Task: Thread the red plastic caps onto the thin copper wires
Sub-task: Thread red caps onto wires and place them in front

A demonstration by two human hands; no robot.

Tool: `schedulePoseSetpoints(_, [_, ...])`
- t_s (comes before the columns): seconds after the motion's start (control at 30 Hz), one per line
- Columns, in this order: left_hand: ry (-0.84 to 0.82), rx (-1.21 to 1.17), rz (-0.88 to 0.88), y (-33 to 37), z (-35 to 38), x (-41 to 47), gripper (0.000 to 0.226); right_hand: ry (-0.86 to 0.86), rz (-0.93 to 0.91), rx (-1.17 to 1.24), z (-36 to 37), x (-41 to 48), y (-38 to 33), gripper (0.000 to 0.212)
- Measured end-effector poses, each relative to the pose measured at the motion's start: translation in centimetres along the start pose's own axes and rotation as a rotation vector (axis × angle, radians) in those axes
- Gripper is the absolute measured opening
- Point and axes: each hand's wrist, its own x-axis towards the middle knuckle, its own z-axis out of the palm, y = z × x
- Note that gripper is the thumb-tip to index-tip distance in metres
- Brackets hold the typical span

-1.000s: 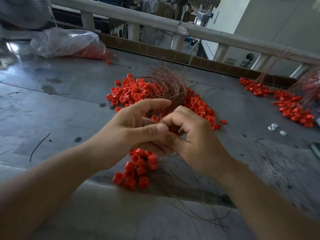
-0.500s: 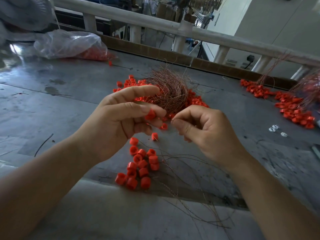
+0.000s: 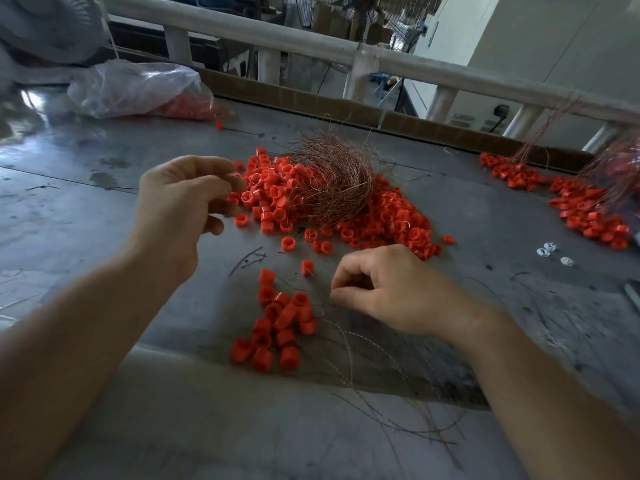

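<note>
Caps and wire laid out for threading
Nearest, loose copper wires fan over the grey counter, hair-thin and springy, best pinched near the tip. Beside them lies a cluster of red caps: light, hard, hollow cylinders. The right hand presses thumb to forefinger; the left hand curls its fingers beside the cap pile. Whether either holds a strand I cannot tell. Beyond sits a tangled wire nest

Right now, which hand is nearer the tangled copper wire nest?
Left. The left hand is just left of the tangled copper wire nest; the right hand is apart, nearer the camera.
</note>
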Motion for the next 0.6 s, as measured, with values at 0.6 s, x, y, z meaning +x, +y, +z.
schedulePoseSetpoints(0.6, [-0.076,1.165,0.258,-3.3,-0.2,2.4,0.031,0.194,0.036,0.049,-0.7,-0.4,0.4,0.015])
